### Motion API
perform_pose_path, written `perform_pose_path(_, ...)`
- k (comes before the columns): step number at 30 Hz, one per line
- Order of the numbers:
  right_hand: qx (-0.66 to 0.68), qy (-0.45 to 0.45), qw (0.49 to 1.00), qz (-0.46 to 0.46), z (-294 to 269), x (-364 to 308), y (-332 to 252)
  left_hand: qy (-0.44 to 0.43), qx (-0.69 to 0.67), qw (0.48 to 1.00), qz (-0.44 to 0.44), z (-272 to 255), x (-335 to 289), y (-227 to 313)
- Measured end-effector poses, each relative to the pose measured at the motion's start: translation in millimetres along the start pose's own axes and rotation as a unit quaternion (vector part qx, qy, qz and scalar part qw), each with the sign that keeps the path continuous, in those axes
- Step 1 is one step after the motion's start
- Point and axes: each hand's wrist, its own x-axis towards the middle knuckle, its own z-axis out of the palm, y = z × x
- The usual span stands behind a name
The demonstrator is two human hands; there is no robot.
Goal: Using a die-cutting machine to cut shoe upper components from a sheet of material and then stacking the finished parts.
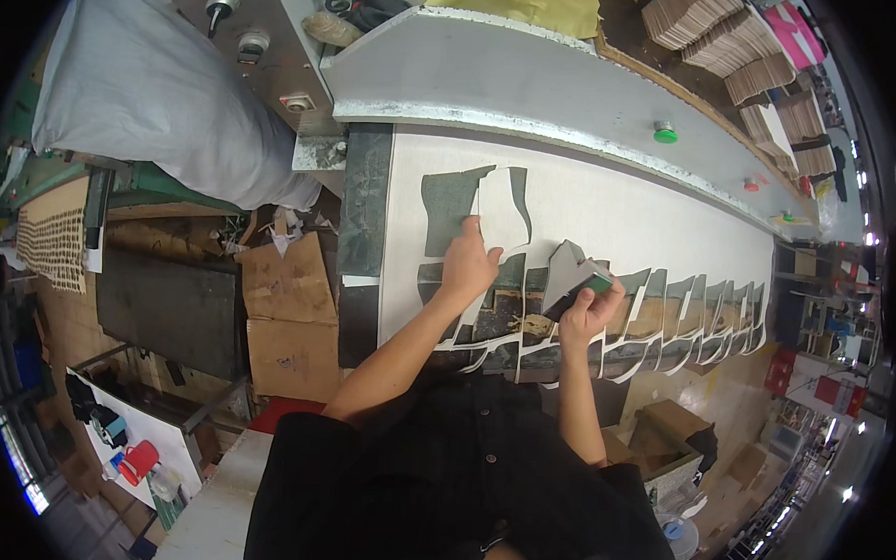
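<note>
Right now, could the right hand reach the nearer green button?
Probably: the way to the nearer green button looks open across the white sheet, though the right hand holds a grey object.

On your left, a red cup (139,461) sits near the left edge of a white table (171,436); beyond bulges a pale grey sack (158,92). An open cardboard box (678,419) is at your right.

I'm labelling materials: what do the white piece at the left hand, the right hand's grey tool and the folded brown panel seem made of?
White piece: perhaps matte fabric or synthetic sheet, looking thin. Grey tool: possibly smooth metal, given angular walls. Brown panel: probably matte cardboard, being creased.
</note>
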Motion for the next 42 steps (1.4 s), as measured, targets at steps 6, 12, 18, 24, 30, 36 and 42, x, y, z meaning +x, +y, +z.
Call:
perform_pose_path(6, -0.044, -0.073, 0.996, -0.032, 4, 7, -7, -0.014, -0.02, 0.998, 0.053, -4, -9, -35)
perform_pose_path(12, -0.038, -0.006, 0.999, -0.026, -19, 44, -7, 0.053, -0.046, 0.996, 0.062, -7, -1, -26)
perform_pose_path(18, -0.362, -0.338, 0.85, -0.18, -13, 125, -33, -0.108, 0.052, 0.991, 0.065, -27, 45, 0)
perform_pose_path(24, -0.377, -0.301, 0.862, -0.156, 20, 31, -1, -0.032, -0.013, 0.999, -0.011, 8, 63, 7)
perform_pose_path(30, -0.42, -0.356, 0.829, -0.099, 66, -19, 22, 0.079, -0.105, 0.991, 0.012, 24, 51, -1)
perform_pose_path(36, -0.429, -0.348, 0.828, -0.097, 65, -16, 30, 0.196, -0.166, 0.966, 0.002, 44, 54, 4)
perform_pose_path(42, -0.405, -0.348, 0.841, -0.087, 78, -19, 21, 0.438, -0.084, 0.895, 0.002, -23, 95, -34)
